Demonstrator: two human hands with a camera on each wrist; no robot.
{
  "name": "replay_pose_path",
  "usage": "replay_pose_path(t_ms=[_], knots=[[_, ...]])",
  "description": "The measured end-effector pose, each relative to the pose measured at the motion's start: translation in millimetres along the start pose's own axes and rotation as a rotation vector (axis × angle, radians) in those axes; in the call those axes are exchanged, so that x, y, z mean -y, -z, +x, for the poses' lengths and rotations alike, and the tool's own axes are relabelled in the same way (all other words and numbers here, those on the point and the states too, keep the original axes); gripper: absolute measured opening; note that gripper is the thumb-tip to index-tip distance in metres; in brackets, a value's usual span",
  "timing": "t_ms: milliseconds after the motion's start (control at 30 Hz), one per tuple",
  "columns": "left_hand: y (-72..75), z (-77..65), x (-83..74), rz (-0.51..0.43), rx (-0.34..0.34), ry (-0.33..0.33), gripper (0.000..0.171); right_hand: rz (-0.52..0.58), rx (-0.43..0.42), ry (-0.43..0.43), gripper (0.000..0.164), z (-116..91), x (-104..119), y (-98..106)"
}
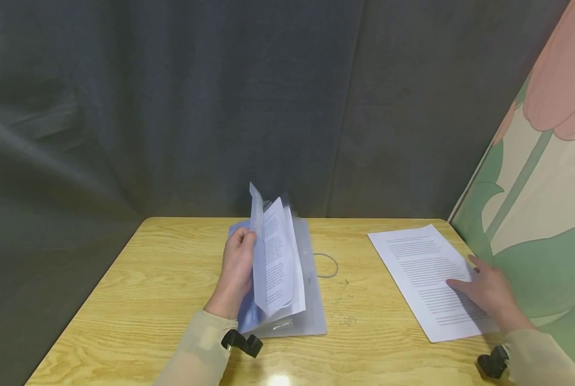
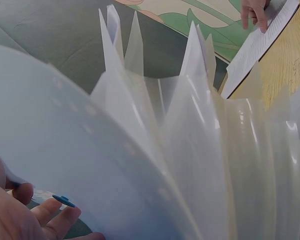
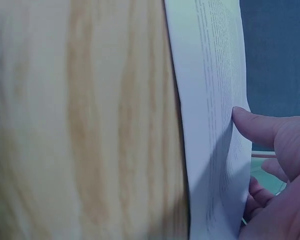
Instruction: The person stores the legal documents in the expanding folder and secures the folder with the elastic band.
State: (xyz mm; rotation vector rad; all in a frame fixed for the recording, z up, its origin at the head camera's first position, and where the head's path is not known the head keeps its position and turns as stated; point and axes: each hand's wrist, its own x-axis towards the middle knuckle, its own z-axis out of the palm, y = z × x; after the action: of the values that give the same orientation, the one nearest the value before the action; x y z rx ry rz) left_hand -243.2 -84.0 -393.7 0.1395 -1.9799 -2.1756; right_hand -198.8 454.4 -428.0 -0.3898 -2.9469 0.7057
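Note:
A translucent bluish document folder (image 1: 316,300) with clear sleeves lies spread on the table, printed sheets (image 1: 278,252) standing up among its leaves. My left hand (image 1: 236,262) grips the folder's raised left leaves, thumb and fingers on their outer edge. In the left wrist view the clear sleeves (image 2: 245,150) fan out, and a small blue button (image 2: 64,201) shows at the fingers. A stack of printed paper (image 1: 417,268) lies at the right. Over its right edge is my right hand (image 1: 492,292), thumb touching the top sheet and the other fingers spread apart beyond the edge.
A grey elastic loop (image 1: 333,265) sticks out from the folder's right side onto the wooden table (image 1: 171,279). Dark curtain (image 1: 248,107) hangs behind the table's far edge. A flower-patterned panel (image 1: 547,214) stands close along the right side.

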Motion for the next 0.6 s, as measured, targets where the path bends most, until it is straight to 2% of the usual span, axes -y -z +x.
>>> replay_pose_path(t_ms=[233, 467, 600], knots=[[-0.4, 0.2, 0.4, -0.016, -0.001, -0.002, 0.018, 0.01, 0.054, 0.026, 0.103, -3.5, 11.7, -2.9], [0.4, 0.5, -1.6, -0.011, 0.0, 0.003, 0.018, 0.058, 0.119, -0.022, 0.104, -1.8, 17.9, -3.3], [0.8, 1.3, -1.3, -0.01, -0.007, 0.004, 0.019, 0.05, 0.153, 0.0, 0.103, -0.9, 20.6, -3.9]])
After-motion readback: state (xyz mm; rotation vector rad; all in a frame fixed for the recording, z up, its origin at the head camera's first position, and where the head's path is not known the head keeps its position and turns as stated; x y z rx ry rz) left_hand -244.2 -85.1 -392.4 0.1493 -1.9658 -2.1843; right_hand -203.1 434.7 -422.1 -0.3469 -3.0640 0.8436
